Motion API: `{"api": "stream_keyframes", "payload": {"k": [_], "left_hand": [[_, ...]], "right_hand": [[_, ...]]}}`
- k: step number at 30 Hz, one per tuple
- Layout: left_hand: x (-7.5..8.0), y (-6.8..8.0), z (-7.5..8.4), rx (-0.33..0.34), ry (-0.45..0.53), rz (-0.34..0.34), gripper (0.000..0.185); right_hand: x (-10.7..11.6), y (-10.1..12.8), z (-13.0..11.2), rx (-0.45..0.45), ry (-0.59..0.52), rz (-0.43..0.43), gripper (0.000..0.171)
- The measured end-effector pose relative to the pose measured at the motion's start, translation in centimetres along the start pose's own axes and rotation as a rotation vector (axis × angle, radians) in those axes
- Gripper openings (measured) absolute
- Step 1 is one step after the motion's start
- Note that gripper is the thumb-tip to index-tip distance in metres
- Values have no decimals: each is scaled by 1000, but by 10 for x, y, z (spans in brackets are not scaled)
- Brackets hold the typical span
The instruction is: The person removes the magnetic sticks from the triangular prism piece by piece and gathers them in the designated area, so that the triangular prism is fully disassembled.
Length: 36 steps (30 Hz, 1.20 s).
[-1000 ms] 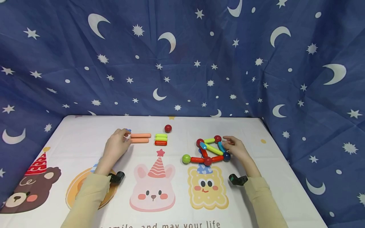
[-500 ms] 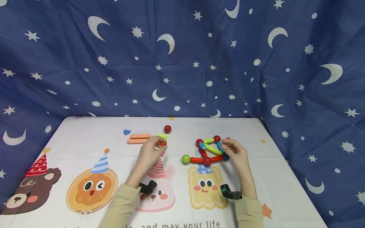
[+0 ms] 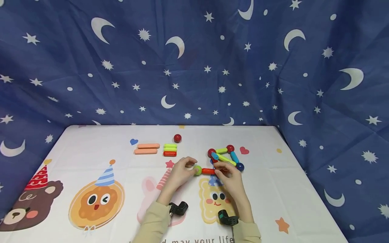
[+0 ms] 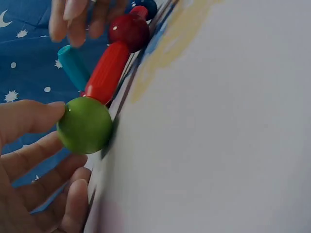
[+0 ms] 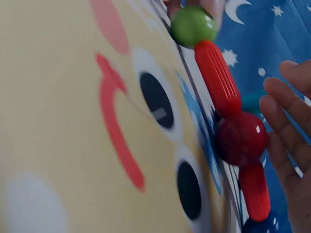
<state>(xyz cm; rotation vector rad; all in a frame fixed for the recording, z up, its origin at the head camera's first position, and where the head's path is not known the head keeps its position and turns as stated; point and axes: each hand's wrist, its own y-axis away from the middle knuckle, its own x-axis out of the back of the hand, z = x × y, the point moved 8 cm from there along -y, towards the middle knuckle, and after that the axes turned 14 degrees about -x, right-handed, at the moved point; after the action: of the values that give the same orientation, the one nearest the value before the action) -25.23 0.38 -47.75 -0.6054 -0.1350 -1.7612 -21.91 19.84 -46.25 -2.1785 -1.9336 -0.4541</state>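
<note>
A joined toy of magnetic sticks and balls lies on the table, with a green ball [image 3: 198,170] at its left end. My left hand [image 3: 181,173] has its thumb and fingers around that ball; the left wrist view shows the thumb [image 4: 34,116] against its side. A red stick [image 4: 108,73] runs from the green ball to a dark red ball [image 5: 241,138]. My right hand [image 3: 230,177] is over this red ball, fingers loosely bent beside it and holding nothing. Behind it are a long yellow-green stick [image 3: 226,159], a blue stick [image 3: 234,157] and a dark blue ball [image 3: 239,166].
Left of the toy lie two orange sticks [image 3: 147,149], two short yellow-green sticks [image 3: 170,147] and a short red stick [image 3: 170,154]. A loose red ball [image 3: 177,138] sits behind them. The printed tablecloth [image 3: 291,189] meets a dark blue star-patterned curtain [image 3: 194,84].
My left hand has moved right from the orange sticks, past the short sticks, to the green ball. My right hand has shifted left from the dark blue ball to the red ball.
</note>
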Motion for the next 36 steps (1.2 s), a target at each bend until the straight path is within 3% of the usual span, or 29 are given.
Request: {"api": "stream_keyframes", "payload": {"k": [7, 14, 23, 36], "left_hand": [[-11, 2, 3, -91, -11, -71, 35], [-13, 5, 1, -91, -23, -69, 34], [-11, 4, -2, -46, 15, -44, 34], [-15, 4, -3, -87, 51, -133, 32]], "right_hand": [[-25, -2, -11, 150, 310, 3, 22], [-38, 0, -11, 215, 509, -18, 24], [-42, 3, -17, 270, 563, 15, 22], [-42, 4, -17, 258, 555, 13, 20]]}}
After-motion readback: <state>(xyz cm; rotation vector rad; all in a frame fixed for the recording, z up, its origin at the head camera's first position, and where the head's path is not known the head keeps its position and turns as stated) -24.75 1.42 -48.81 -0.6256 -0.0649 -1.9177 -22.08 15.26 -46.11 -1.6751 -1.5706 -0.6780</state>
